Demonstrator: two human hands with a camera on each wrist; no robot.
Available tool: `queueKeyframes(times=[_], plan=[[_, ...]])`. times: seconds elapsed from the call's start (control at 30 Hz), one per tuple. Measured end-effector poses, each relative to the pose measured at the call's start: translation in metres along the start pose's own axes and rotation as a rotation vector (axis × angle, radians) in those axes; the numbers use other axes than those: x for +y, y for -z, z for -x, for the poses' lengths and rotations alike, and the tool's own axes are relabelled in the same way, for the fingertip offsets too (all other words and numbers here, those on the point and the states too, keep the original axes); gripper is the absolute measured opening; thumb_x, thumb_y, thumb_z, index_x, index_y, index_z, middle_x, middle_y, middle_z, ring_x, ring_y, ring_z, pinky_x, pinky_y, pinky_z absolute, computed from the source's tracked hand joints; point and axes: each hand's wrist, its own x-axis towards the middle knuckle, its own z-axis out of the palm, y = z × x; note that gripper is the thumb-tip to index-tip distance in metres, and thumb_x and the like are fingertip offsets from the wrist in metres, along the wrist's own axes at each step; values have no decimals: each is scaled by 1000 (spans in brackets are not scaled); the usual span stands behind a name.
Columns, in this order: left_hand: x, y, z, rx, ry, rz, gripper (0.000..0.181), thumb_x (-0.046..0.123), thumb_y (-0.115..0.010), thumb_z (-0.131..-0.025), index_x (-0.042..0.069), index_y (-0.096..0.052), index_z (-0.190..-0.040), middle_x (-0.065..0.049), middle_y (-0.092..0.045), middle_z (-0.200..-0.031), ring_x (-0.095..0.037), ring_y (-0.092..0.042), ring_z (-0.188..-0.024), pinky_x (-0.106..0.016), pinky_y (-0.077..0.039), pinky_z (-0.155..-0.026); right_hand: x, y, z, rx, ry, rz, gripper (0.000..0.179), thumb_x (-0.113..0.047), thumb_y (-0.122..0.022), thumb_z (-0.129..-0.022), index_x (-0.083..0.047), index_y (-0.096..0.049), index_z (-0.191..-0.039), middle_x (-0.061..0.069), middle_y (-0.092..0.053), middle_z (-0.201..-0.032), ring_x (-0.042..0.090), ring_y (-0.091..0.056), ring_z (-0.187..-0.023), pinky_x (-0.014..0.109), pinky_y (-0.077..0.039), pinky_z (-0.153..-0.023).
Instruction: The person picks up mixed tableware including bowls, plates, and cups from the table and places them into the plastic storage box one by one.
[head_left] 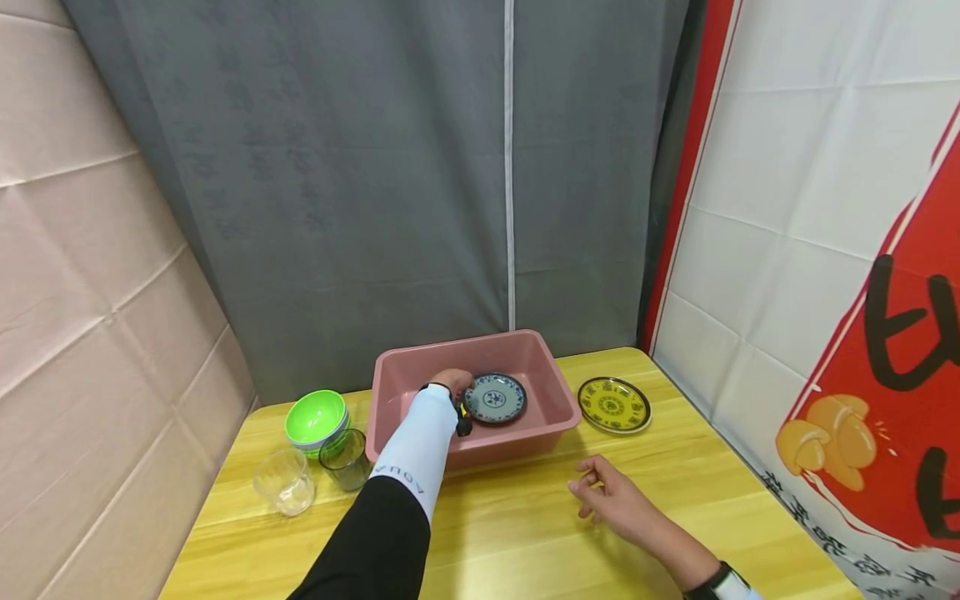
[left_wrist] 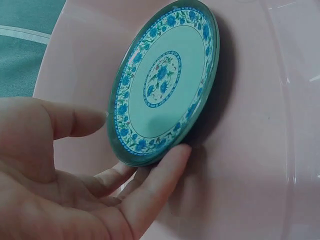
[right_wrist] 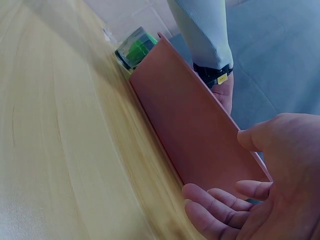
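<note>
Plate (head_left: 494,398) rim meets left fingers (left_wrist: 156,187); tub (head_left: 510,447) space rightward.

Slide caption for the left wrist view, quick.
Left hand holding a blue-flowered plate by its rim inside a pink basin.

Room near me, basin walls around my left hand (head_left: 455,383).
My right hand (head_left: 611,497) can pass over the near tabletop (head_left: 517,542); the near wall of the pink basin (head_left: 491,452) stands between my hands. Green bowls (head_left: 313,419) and glasses (head_left: 347,461) crowd its left, a yellow plate (head_left: 614,404) lies at its right, and the grey curtain (head_left: 375,208) closes the far side.
</note>
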Motion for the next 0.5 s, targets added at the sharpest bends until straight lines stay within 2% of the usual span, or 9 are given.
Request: queueKeyframes(times=[0.17, 0.5], plan=[[-4, 1, -7, -45, 10, 63, 50, 25, -71, -102, -6, -60, -141, -26, -61, -131, -44, -69, -101, -49, -65, -74, 1, 0, 0, 1, -2, 1, 49, -30, -67, -113, 7, -50, -141, 15, -61, -111, 31, -72, -87, 48, -63, -73], [-4, 2, -8, -51, 23, 122, 51, 27, -75, -100, -4, -63, -139, -26, -60, -135, -45, -69, -107, -50, -66, -69, 4, 0, 0, -19, 3, -4, 49, -31, -66, -113, 6, -49, -140, 15, -60, -111, 33, -72, -88, 48, -63, -72]])
